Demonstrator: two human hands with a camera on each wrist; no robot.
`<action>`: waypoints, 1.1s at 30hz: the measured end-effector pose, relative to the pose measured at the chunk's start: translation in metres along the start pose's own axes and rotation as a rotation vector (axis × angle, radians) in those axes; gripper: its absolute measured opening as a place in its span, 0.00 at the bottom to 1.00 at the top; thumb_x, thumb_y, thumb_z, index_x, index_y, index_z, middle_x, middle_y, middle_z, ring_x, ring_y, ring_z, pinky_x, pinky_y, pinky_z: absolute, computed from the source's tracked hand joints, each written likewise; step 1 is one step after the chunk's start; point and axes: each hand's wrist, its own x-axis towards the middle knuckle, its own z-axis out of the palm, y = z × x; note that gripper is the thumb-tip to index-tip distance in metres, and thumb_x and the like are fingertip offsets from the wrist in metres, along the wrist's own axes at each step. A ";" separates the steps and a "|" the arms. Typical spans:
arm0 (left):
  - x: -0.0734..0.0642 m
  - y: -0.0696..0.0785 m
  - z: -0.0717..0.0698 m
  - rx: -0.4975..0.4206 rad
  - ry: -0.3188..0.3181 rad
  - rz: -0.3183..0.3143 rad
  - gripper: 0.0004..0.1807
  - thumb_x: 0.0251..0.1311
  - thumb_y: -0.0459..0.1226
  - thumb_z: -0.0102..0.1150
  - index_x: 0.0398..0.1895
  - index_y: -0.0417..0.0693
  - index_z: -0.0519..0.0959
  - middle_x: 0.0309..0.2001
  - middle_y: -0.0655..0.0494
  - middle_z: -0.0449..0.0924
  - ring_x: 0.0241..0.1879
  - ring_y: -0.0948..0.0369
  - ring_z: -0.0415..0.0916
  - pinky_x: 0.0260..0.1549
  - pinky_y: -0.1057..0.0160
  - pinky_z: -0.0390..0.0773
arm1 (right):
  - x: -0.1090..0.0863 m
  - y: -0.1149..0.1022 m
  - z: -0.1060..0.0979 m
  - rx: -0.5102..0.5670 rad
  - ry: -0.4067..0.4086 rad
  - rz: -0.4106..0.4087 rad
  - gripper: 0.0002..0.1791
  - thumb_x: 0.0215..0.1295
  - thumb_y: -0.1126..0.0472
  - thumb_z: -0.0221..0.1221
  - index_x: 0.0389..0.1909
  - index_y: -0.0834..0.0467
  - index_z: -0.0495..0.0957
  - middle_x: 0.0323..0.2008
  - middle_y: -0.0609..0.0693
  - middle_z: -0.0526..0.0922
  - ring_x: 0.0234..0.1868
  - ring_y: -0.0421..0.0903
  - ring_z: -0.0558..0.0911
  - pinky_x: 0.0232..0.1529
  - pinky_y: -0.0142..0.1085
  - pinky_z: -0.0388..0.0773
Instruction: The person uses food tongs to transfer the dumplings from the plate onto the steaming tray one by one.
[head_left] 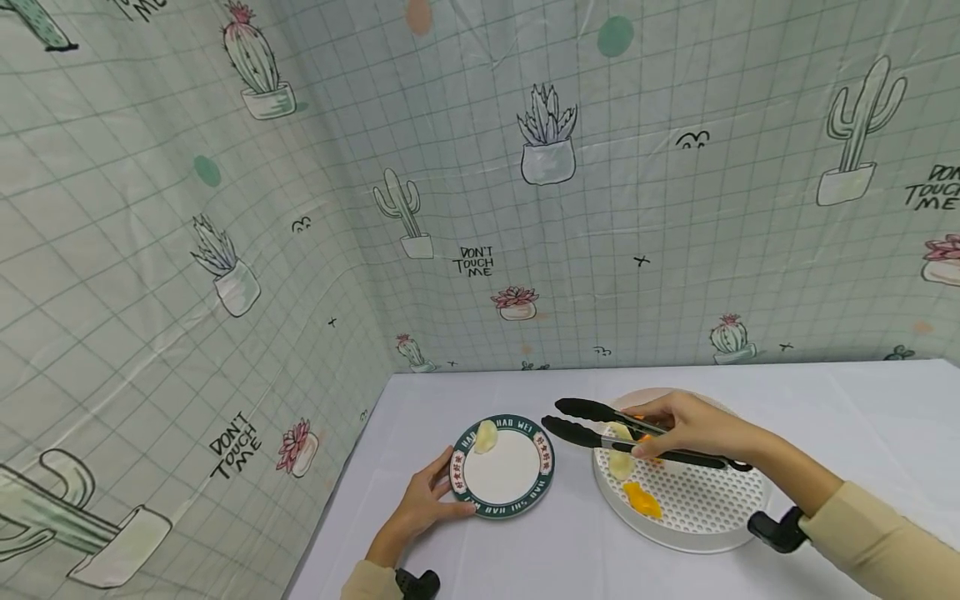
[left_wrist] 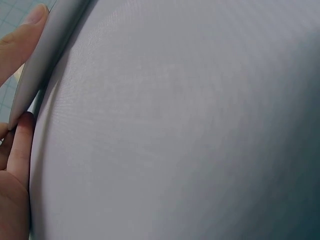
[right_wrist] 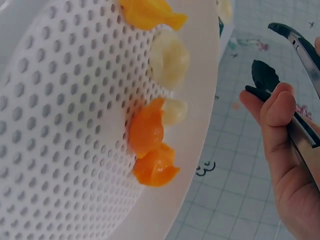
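- Your left fingers [head_left: 435, 468] grip the plate [head_left: 545, 467] near the counter's [head_left: 525, 558] left edge, one pale piece [head_left: 486, 436] aboard.
- Your right fingers [head_left: 652, 407] hold parted tongs [head_left: 588, 409].
- Likely mid-transfer: next, pinch another from the tray [head_left: 701, 504].

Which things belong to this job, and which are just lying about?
Seemingly in use:
black-tipped metal tongs in right hand
round green-rimmed white plate held by left hand
round white perforated tray
pale pieces, yellow piece, orange pieces

Just surroundings:
white tablecloth
cactus-print curtain
black wrist devices

Soft light, faint shadows, dimmer wrist views
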 end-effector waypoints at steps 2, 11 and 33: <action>-0.001 0.001 0.000 -0.005 -0.003 0.004 0.61 0.43 0.34 0.81 0.77 0.31 0.49 0.75 0.31 0.51 0.72 0.40 0.55 0.65 0.62 0.68 | 0.009 -0.002 0.005 0.011 -0.002 0.009 0.35 0.57 0.53 0.72 0.61 0.67 0.77 0.31 0.49 0.76 0.27 0.42 0.67 0.22 0.30 0.59; 0.000 -0.001 -0.001 -0.005 0.000 -0.009 0.62 0.42 0.34 0.81 0.77 0.31 0.49 0.75 0.32 0.49 0.73 0.41 0.54 0.66 0.62 0.67 | 0.043 -0.010 0.039 0.089 -0.015 0.043 0.36 0.56 0.53 0.72 0.60 0.71 0.76 0.45 0.57 0.85 0.39 0.48 0.75 0.38 0.36 0.76; 0.004 -0.008 -0.005 -0.037 -0.019 0.024 0.62 0.42 0.33 0.82 0.77 0.31 0.49 0.75 0.32 0.49 0.73 0.41 0.54 0.65 0.64 0.67 | 0.085 -0.031 0.113 0.114 0.157 0.274 0.36 0.49 0.58 0.76 0.57 0.72 0.78 0.33 0.52 0.81 0.33 0.47 0.73 0.28 0.33 0.74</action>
